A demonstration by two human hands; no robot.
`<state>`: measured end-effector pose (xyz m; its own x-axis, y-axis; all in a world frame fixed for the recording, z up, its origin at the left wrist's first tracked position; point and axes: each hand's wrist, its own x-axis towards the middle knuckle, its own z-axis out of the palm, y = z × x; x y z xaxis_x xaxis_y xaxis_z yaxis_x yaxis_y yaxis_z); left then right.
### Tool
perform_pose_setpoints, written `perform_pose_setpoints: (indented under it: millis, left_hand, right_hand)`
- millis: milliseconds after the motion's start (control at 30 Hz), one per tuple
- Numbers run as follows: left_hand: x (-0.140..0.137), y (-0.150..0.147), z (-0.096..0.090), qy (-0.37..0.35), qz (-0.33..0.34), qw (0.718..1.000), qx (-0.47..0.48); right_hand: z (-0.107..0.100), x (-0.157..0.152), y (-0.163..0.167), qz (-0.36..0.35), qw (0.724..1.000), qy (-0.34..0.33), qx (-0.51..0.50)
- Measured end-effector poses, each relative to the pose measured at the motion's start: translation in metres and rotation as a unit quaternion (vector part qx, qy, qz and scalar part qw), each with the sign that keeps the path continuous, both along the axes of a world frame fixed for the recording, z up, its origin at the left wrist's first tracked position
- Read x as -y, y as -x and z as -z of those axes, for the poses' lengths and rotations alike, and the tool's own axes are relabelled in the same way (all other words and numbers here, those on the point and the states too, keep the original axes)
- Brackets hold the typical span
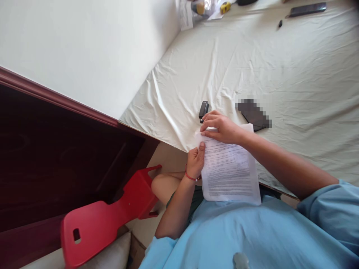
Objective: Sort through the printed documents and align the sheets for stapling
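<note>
A stack of printed papers (228,172) lies tilted across my lap and the bed's edge, its lower edge against the blue shirt. My left hand (195,160) grips its left edge, thumb on top; the fingers beneath are hidden. At the top left corner, my right hand (220,127) pinches the papers between thumb and fingers. Just beyond those fingertips rests a small black stapler (204,109) on the pale sheet. To the right of it lies a flat dark phone-like device (254,115), partly pixelated, close to the papers' top edge.
The pale bedsheet (303,82) is wrinkled. Along its far side are a yellow tape measure (225,7), a plastic bag (204,7), a dark oblong case (307,9) and a small black object (280,23). A red plastic chair (92,228) stands at left, near the white wall (84,48).
</note>
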<state>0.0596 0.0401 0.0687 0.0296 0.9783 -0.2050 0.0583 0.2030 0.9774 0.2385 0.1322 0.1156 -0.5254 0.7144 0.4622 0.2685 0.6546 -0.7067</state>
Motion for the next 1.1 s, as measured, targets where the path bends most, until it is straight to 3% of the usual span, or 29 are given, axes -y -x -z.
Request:
perform_pose_setpoints:
  millis: [500,733,1100]
  left_hand:
    - [0.002,-0.003,-0.005,-0.033,0.011,0.998,-0.054]
    - [0.002,-0.004,-0.002,-0.022,0.01,1.0,-0.012]
    - [0.002,-0.006,0.006,-0.034,-0.002,0.999,0.042]
  right_hand:
    - [-0.012,0.002,-0.006,0.008,0.998,0.057,0.009]
    - [-0.018,0.005,-0.002,0.047,0.989,0.126,0.068]
    - [-0.022,0.006,0.002,0.027,0.983,0.118,0.141]
